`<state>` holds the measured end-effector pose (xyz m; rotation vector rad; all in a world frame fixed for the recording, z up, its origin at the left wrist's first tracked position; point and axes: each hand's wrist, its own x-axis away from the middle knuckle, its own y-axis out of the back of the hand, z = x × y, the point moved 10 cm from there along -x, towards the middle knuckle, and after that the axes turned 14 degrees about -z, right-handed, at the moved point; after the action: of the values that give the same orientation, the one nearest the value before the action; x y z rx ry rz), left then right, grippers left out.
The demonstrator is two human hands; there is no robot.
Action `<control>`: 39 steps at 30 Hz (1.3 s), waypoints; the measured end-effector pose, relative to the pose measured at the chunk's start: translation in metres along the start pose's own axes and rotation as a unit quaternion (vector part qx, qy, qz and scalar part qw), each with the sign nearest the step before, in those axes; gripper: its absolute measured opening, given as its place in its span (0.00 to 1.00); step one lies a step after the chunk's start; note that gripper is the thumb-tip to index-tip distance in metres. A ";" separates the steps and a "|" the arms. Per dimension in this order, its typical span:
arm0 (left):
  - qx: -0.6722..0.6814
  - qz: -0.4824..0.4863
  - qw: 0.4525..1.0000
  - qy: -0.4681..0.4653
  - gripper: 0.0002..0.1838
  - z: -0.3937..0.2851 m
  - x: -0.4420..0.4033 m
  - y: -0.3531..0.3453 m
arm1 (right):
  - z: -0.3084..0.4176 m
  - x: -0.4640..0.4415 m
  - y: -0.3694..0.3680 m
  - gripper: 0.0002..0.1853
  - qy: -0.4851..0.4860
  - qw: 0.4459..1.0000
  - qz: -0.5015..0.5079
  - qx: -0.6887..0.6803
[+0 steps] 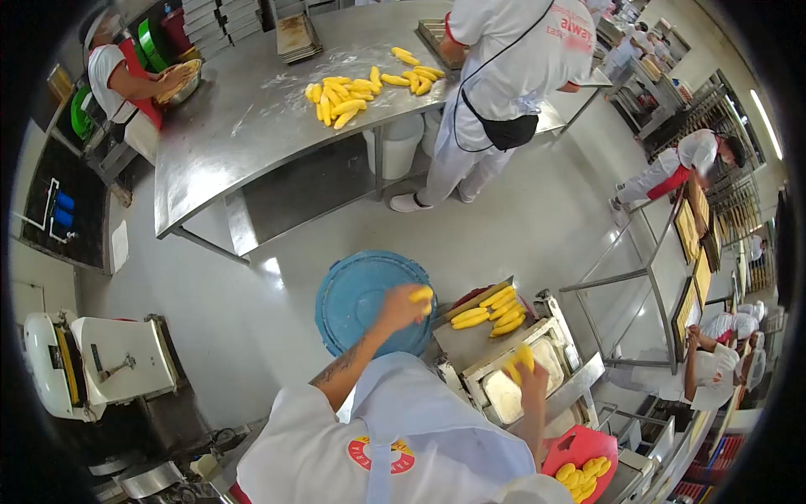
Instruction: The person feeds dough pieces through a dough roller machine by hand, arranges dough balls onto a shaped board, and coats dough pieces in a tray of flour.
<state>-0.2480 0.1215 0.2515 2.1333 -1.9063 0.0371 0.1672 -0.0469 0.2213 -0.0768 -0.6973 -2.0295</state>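
My left hand [401, 307] is closed around a yellow dough piece [421, 294], above the blue round lid [357, 294]. My right hand [529, 385] grips yellow dough [522, 357] over the pale rollers or plates of a dough machine [550, 365]; whether it is one piece or more is blurred. Several long yellow dough rolls [491, 312] lie on the machine's flat metal tray [462, 344], between my hands. Shorter yellow dough pieces [583, 479] sit on a red tray [579, 445] by my right forearm.
Ahead stands a steel table [218, 143] with a pile of yellow dough rolls [342, 97] and baking pans [295, 38]. A co-worker in white [504, 76] stands at it; another person [126, 76] handles a bowl [183, 84]. A metal rack [617, 281] is at right, a white machine [117, 357] at left.
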 end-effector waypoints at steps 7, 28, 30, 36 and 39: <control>0.086 -0.174 0.968 -0.161 0.24 -0.231 -0.207 0.168 | 0.469 -0.053 -0.288 0.33 0.088 0.852 0.341 -0.388; -0.396 0.199 0.890 -0.104 0.45 0.238 -0.011 -0.327 | -0.047 0.123 -0.001 0.22 -0.322 0.910 -0.132 -0.226; -0.470 0.185 0.858 -0.092 0.50 0.213 -0.015 -0.341 | -0.032 0.082 -0.032 0.25 -0.266 0.928 -0.118 -0.231; -0.499 0.130 0.844 -0.147 0.29 0.235 -0.022 -0.341 | -0.093 -0.122 -0.106 0.48 -0.230 0.922 -0.311 -0.008; -0.326 0.167 0.904 -0.221 0.25 0.220 -0.006 -0.331 | -0.180 -0.175 -0.108 0.55 -0.337 0.828 -0.440 0.087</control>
<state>0.0385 0.1084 -0.0236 1.4228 -2.0876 -0.9502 0.2143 0.0395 -0.0341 -0.4552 -1.5809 -2.8247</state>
